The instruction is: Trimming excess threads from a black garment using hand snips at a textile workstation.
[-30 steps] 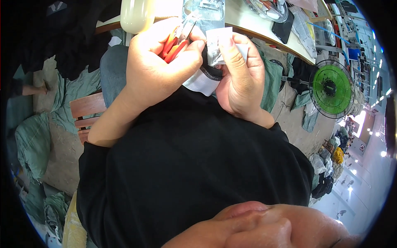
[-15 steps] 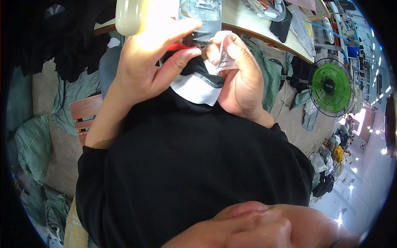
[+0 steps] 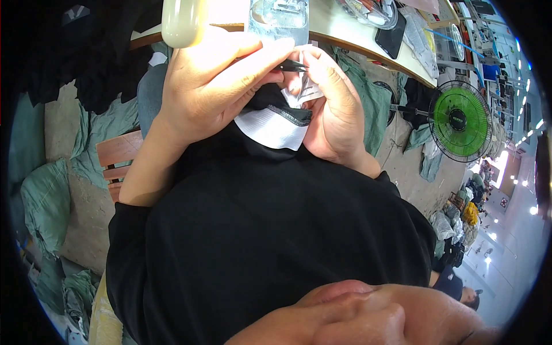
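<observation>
My left hand (image 3: 215,86) is closed around small thread snips; their dark pointed blades (image 3: 291,66) stick out toward my right thumb. My right hand (image 3: 340,109) pinches a white label (image 3: 310,92) and the edge of a black fabric piece beside it. A white ribbed band (image 3: 275,131) with a dark overlocked seam (image 3: 290,115) hangs from that piece between my hands. The blade tips lie by the top of the label; whether they touch it I cannot tell. My left fingers cover the handles of the snips.
Ahead is a table (image 3: 339,37) with a cream machine part (image 3: 183,23), a metal plate (image 3: 279,26), a phone (image 3: 391,37) and a clear tub (image 3: 374,14). A green fan (image 3: 460,121) stands to the right. Green sacks (image 3: 46,198) and a wooden chair (image 3: 119,150) are left.
My left fingers have closed further around the snips, and the blades have come down nearer my right thumb. The red part seen before is now covered. A person has appeared at the lower right.
</observation>
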The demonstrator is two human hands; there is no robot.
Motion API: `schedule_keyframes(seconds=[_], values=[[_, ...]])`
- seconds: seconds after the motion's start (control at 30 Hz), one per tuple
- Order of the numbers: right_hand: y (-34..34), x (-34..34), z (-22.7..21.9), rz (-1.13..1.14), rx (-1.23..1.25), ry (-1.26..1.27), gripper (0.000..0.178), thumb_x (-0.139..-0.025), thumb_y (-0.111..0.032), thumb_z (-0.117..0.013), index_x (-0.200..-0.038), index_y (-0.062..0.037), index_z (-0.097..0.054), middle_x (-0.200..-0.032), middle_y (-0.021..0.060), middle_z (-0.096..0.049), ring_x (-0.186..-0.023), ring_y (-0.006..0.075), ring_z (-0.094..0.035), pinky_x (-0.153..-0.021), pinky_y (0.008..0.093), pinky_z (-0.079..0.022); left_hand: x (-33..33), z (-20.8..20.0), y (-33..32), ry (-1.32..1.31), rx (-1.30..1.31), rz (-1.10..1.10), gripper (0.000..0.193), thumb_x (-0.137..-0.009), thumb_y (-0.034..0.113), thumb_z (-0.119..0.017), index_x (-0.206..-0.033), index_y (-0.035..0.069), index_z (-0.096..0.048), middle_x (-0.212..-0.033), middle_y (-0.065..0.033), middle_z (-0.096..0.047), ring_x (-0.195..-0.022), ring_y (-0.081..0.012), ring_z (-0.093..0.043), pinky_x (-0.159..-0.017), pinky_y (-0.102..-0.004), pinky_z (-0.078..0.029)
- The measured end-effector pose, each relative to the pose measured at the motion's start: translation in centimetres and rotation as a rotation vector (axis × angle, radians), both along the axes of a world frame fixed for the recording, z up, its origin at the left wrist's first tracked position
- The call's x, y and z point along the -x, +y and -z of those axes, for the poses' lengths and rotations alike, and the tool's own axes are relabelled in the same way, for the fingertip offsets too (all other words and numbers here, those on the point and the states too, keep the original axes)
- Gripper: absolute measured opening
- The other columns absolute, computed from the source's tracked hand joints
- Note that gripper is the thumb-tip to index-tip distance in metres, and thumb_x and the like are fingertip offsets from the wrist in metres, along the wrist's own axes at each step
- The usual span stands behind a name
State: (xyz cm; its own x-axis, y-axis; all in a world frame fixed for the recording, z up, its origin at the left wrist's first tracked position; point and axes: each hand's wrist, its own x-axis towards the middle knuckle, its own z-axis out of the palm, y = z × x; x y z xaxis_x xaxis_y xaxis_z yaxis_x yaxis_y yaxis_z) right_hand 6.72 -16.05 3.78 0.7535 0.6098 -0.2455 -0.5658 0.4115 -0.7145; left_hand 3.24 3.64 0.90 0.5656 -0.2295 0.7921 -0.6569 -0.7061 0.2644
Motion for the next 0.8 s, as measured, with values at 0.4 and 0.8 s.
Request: schedule_keyframes(seconds=[0.4,0.8], values=[[0.3,0.3,0.0,0.06,0.029,-0.063,0.017,-0.101,-0.016,-0.056,-0.109,-0.0008,-0.061,-0.096,0.004,-0.064,-0.08,0.0086,-0.061,-0.071,0.0212,-0.048,0.6,-0.2,-0.2,0.038,0.087,0.031,0.035,-0.08,0.008,-0.078,-0.112,-0.003,-0.07,-0.091,-0.0103,-0.07,-0.078,-0.023,-0.063,-0.069,-0.0312,-0.047],[0.4,0.2,0.6,0.113,0.034,-0.125,0.016,-0.101,-0.015,-0.057,-0.108,-0.0011,-0.059,-0.095,0.0055,-0.064,-0.081,0.0101,-0.061,-0.069,0.0208,-0.047,0.8,0.1,-0.7,-0.027,0.075,-0.044,0.033,-0.078,0.008,-0.079,-0.109,-0.002,-0.072,-0.089,-0.01,-0.069,-0.074,-0.0216,-0.062,-0.066,-0.0291,-0.046]])
